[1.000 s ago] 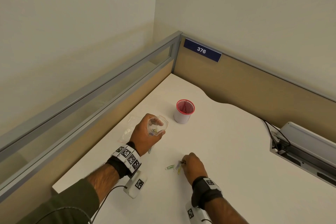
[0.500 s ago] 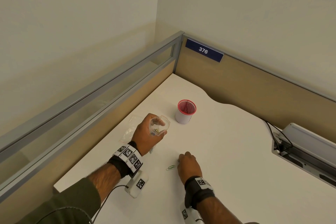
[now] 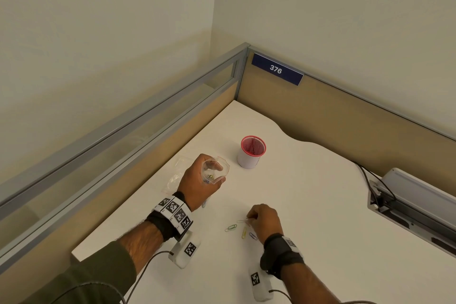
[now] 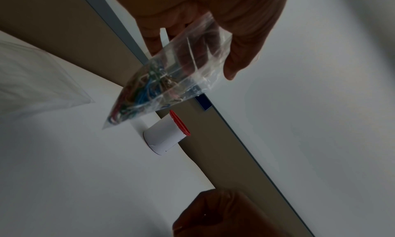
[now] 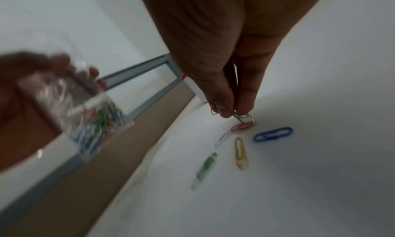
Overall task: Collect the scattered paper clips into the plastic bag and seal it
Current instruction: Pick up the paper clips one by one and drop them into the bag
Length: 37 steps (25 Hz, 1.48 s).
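Note:
My left hand [image 3: 217, 173] holds a clear plastic bag [image 3: 215, 170] up off the white desk, mouth open; in the left wrist view the bag [image 4: 171, 81] has several coloured paper clips bunched in its lower corner. My right hand [image 3: 250, 217] is low over the desk, thumb and forefinger pinching a grey paper clip [image 5: 244, 118]. Loose clips lie just under and left of it: red [image 5: 243, 127], blue [image 5: 273, 134], yellow [image 5: 241, 153], green [image 5: 206, 167] and white [image 5: 223, 139]. In the head view I see the green clip [image 3: 230, 228], the yellow clip [image 3: 244, 232] and the blue clip [image 3: 253, 236].
A white cup with a red rim [image 3: 251, 152] stands beyond the bag. Another clear bag [image 3: 176, 175] lies flat at the desk's left edge. Partition walls close the desk at left and back. A cable tray [image 3: 409, 207] with cords sits at the right.
My right hand covered the clips half a second ago; now it has drawn back to the right, uncovering them, with one clip pinched. The left hand keeps the bag in place.

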Available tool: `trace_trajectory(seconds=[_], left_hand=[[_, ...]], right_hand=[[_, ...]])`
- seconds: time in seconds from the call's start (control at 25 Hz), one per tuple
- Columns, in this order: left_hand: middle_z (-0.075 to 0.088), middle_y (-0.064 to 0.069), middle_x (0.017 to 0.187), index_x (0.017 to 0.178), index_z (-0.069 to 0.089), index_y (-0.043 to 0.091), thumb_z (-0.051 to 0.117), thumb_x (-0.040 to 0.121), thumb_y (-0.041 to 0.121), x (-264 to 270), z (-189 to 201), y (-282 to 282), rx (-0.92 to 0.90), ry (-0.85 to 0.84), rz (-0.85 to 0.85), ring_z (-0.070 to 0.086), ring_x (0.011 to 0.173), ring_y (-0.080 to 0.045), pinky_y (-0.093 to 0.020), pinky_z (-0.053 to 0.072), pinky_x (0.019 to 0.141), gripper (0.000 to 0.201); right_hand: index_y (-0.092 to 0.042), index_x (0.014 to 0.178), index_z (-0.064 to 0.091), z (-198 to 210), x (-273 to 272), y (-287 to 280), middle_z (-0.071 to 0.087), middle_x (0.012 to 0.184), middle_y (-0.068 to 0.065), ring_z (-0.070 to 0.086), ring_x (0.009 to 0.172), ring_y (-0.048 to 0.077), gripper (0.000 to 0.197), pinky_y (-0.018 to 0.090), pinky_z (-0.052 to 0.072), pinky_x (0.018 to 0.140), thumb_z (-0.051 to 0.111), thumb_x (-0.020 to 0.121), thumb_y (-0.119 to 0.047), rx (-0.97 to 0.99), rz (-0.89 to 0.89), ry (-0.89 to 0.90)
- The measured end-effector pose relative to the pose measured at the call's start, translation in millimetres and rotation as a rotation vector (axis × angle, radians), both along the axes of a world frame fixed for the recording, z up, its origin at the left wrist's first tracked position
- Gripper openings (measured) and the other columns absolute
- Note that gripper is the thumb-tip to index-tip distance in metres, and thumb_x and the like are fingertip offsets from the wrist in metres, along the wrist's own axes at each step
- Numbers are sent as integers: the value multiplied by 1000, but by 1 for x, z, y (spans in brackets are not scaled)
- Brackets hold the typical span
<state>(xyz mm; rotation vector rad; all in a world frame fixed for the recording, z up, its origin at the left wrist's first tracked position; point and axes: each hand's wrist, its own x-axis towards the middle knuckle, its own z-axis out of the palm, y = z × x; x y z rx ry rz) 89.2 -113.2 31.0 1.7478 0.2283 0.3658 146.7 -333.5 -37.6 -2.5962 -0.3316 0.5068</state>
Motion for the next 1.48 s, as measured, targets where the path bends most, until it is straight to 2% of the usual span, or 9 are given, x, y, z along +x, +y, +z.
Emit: trace_trajectory(seconds=[0.12, 0.28, 0.36, 0.56, 0.72, 0.88, 1.12, 1.32, 1.48], left_hand=[[69, 3, 104, 106, 54, 15, 80, 78, 8, 1, 1, -3, -3, 3, -8, 64, 107, -12, -25, 52, 92, 39], [69, 3, 105, 106, 54, 17, 80, 78, 9, 4, 0, -8, -9, 7, -31, 64, 107, -11, -29, 54, 92, 39], [69, 3, 106, 106, 53, 18, 80, 78, 10, 5, 0, -9, -1, 15, -45, 64, 108, -11, -30, 54, 93, 39], [68, 7, 105, 109, 53, 20, 80, 79, 15, 6, -1, -13, 52, 21, -58, 64, 105, -6, -26, 54, 91, 40], [65, 14, 103, 109, 51, 26, 79, 80, 17, 7, 0, -20, 85, 36, -76, 63, 103, 1, -13, 50, 85, 41], [66, 3, 108, 112, 52, 20, 80, 78, 17, 6, -2, -22, 85, 26, -78, 65, 105, -8, -25, 55, 87, 44], [69, 3, 104, 104, 54, 21, 80, 77, 10, -1, 1, -19, 20, 3, -68, 64, 107, -12, -30, 55, 92, 39], [70, 3, 102, 103, 54, 19, 80, 76, 13, 0, 5, -14, -33, -9, -52, 64, 108, -14, -41, 58, 90, 38], [70, 3, 101, 102, 55, 16, 79, 76, 12, 1, 7, -12, -45, -15, -43, 65, 106, -13, -45, 59, 88, 36]], right_hand=[[-22, 65, 67, 20, 1, -11, 70, 76, 2, 67, 76, 23, 23, 29, 56, 72, 70, 77, -2, 209, -154, 52], [-13, 69, 72, 67, 4, -6, 73, 74, 6, 69, 72, 24, 18, 27, 55, 68, 73, 73, 4, 510, -266, 47], [-11, 76, 73, 100, 5, 6, 74, 77, 6, 71, 74, 22, 14, 27, 58, 71, 74, 74, 3, 659, -263, 11], [-17, 86, 73, 167, -1, 45, 73, 81, -6, 69, 75, 8, 12, 12, 55, 72, 73, 80, -7, 789, -111, -133], [-21, 87, 71, 167, -8, 65, 70, 87, -5, 65, 80, 7, 11, 10, 51, 69, 71, 83, -12, 630, 24, -212], [-19, 96, 71, 161, -16, 66, 67, 96, -3, 63, 85, 9, 12, 19, 54, 74, 68, 86, -15, 503, 103, -231], [-14, 94, 70, 146, -2, 26, 66, 92, -3, 66, 81, 10, 16, 19, 57, 70, 64, 86, -2, 643, -31, -328], [-15, 107, 67, 49, 10, -16, 64, 111, 5, 61, 102, 20, 21, 26, 46, 91, 59, 88, -10, 37, -11, -153], [-12, 117, 59, -2, -17, -17, 51, 122, 8, 48, 115, 24, 31, 28, 42, 98, 46, 89, -6, -175, 76, -33]])
